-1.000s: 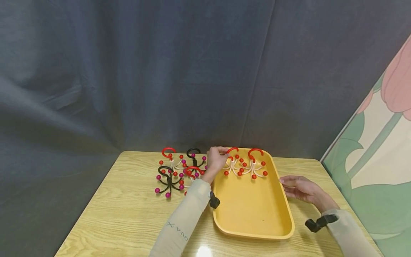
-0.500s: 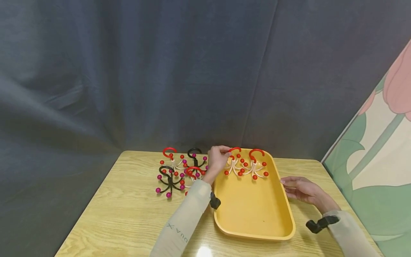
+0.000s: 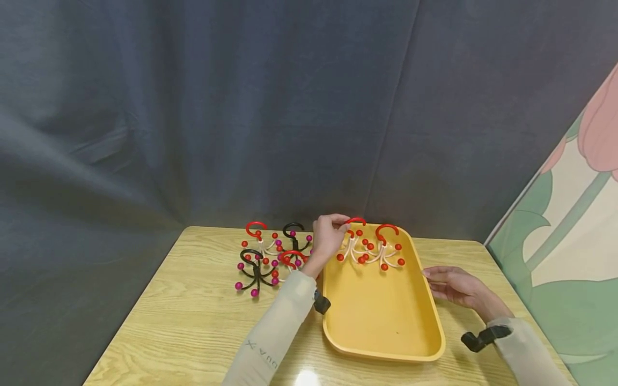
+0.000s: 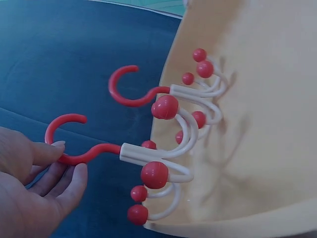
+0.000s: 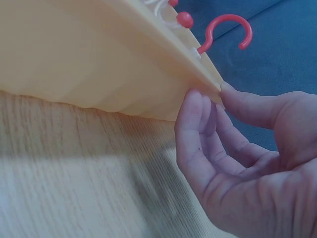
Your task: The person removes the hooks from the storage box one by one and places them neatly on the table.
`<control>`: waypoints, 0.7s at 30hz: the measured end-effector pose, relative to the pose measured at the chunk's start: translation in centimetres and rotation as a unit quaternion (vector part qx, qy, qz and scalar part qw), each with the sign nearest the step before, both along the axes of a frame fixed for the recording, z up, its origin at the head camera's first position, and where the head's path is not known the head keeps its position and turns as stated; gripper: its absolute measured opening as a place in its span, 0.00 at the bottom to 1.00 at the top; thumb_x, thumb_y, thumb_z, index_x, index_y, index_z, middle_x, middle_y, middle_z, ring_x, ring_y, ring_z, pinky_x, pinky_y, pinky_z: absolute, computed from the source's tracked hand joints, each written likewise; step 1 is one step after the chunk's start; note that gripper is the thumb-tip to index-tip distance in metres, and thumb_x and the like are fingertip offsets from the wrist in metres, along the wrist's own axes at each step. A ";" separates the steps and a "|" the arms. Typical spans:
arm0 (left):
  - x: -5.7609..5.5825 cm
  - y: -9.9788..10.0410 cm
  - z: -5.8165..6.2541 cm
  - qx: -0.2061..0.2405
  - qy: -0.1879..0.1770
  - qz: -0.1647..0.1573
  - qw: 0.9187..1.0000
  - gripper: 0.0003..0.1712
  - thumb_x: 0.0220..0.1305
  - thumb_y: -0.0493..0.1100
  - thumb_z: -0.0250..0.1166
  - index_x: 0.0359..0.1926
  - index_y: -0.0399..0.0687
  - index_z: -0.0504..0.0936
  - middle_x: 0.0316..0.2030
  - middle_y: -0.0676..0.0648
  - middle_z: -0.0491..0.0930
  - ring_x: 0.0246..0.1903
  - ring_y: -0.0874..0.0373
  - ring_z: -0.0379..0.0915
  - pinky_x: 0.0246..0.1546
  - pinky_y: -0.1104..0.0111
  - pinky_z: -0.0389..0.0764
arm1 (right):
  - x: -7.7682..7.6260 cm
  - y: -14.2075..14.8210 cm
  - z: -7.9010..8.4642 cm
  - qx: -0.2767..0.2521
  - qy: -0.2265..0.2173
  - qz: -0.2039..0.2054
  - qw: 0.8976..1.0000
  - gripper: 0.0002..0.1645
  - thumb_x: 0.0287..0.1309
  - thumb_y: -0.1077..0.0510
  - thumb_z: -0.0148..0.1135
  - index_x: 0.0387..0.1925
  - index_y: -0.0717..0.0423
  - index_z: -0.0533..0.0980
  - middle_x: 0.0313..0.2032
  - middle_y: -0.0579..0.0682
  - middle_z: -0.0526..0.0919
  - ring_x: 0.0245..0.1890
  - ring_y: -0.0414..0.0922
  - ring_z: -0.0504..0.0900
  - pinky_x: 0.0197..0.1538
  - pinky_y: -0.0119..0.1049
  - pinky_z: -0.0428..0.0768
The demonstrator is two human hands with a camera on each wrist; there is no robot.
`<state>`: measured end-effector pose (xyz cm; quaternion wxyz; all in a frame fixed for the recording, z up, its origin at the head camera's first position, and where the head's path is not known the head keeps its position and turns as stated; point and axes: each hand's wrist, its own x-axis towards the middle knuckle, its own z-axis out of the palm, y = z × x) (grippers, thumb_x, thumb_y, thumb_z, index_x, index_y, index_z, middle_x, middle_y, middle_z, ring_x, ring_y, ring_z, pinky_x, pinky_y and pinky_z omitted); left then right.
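Note:
My left hand (image 3: pixel 327 239) pinches the red hook of a white multi-arm rotating hook (image 4: pixel 133 152) with red ball tips, over the far left part of the yellow tray (image 3: pixel 381 316). A matching white rotating hook (image 3: pixel 383 251) stands in the tray just right of it. In the left wrist view, thumb and fingertips grip the bend of the red hook. On the tray's right side, my right hand (image 3: pixel 453 287) pinches the rim (image 5: pixel 210 87) between thumb and fingers, as the right wrist view shows.
Left of the tray, several more rotating hooks stand grouped on the wooden table (image 3: pixel 193 321): black ones (image 3: pixel 256 273) with magenta balls and white ones (image 3: pixel 261 246) with red hooks. A dark curtain (image 3: pixel 289 118) hangs behind; a flower-patterned panel (image 3: pixel 574 230) borders the right.
The left hand has risen slightly with the rotating hook in its grip. The right hand stays at the tray rim, and the other hooks have not moved.

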<state>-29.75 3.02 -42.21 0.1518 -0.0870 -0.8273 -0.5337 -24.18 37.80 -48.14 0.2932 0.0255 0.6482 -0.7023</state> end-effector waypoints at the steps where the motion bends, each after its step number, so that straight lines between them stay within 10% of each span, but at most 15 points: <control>1: 0.1 -0.1 0.2 0.000 0.003 -0.001 1.000 0.07 0.69 0.39 0.72 0.45 0.46 0.93 0.39 0.49 0.93 0.36 0.60 0.87 0.43 0.67 0.85 | 0.0 0.0 0.0 0.000 0.001 0.002 1.000 0.10 0.80 0.61 0.54 0.50 0.55 0.82 0.43 0.46 0.91 0.43 0.41 0.90 0.52 0.37 0.90; 6: 0.6 -0.4 1.7 0.008 0.012 -0.005 1.000 0.06 0.68 0.40 0.73 0.44 0.47 0.93 0.37 0.49 0.93 0.36 0.58 0.86 0.51 0.61 0.80 | 0.0 0.0 -0.1 0.000 0.003 0.006 1.000 0.10 0.80 0.61 0.54 0.50 0.54 0.82 0.43 0.45 0.91 0.43 0.41 0.90 0.52 0.37 0.90; 21: 3.0 -2.4 5.3 0.032 0.024 -0.061 0.997 0.08 0.69 0.42 0.72 0.45 0.44 0.91 0.36 0.44 0.92 0.31 0.51 0.90 0.27 0.73 0.85 | 0.1 0.0 0.0 0.008 0.004 0.005 1.000 0.11 0.79 0.59 0.55 0.53 0.57 0.81 0.44 0.46 0.91 0.43 0.41 0.90 0.53 0.38 0.89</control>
